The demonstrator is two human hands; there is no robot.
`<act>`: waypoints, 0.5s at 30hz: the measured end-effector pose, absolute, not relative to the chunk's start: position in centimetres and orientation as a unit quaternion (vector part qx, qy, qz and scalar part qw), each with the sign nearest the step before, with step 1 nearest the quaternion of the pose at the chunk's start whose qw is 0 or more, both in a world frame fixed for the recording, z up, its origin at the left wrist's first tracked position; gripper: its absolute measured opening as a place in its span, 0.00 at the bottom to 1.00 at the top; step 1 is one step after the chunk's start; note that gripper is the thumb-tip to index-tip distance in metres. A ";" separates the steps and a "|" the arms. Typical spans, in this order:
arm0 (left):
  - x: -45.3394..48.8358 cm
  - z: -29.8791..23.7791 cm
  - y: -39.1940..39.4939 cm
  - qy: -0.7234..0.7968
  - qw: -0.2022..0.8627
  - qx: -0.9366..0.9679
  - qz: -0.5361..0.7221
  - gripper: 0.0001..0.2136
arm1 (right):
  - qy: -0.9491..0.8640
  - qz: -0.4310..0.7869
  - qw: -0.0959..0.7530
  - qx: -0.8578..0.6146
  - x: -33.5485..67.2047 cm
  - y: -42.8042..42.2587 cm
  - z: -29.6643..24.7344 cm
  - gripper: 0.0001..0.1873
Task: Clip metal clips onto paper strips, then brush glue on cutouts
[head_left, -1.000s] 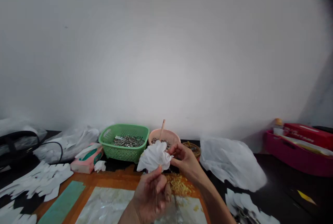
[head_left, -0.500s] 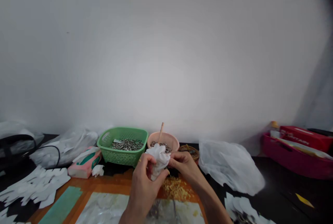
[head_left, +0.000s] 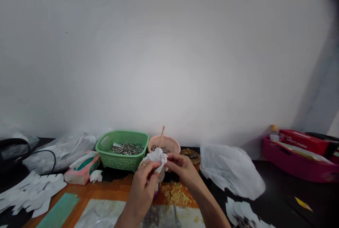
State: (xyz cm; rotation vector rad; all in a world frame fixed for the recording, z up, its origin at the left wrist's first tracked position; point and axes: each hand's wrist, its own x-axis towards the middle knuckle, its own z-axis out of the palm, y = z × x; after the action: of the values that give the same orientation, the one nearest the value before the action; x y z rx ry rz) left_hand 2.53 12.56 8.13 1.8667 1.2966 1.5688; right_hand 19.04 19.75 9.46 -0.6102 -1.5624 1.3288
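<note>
A crumpled white tissue (head_left: 156, 161) is pinched between my left hand (head_left: 141, 189) and my right hand (head_left: 182, 171), above the wooden work surface. A ring shows on a finger of my left hand. Both hands grip the tissue's lower part, and its top sticks up between them. Below the tissue, a small dark pink object (head_left: 156, 194) partly shows behind my left hand, and I cannot tell what it is. Just beyond my hands stands a peach bowl (head_left: 172, 143) of metal pieces with a wooden stick (head_left: 161, 137) upright in it.
A green plastic basket (head_left: 122, 161) of metal clips stands left of the bowl, beside a pink tissue box (head_left: 82, 169). Yellow shavings (head_left: 175, 194) lie below my hands. Cut white sheets, plastic bags and a magenta tray (head_left: 291, 164) surround the work surface.
My hands have drawn closer, with the tissue more tightly bunched between them. The view has shifted slightly, so the table items appear lower and further left.
</note>
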 end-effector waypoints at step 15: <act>0.9 8.5 13.7 0.434 0.466 0.498 0.588 0.16 | -0.670 0.431 0.528 -0.294 18.0 19.6 8.6 0.27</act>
State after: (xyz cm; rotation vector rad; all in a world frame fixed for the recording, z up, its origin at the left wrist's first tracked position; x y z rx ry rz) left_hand 0.86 13.73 8.55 1.2234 1.0656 1.4447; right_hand 18.04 19.61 8.64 -0.7030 -1.6003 1.0285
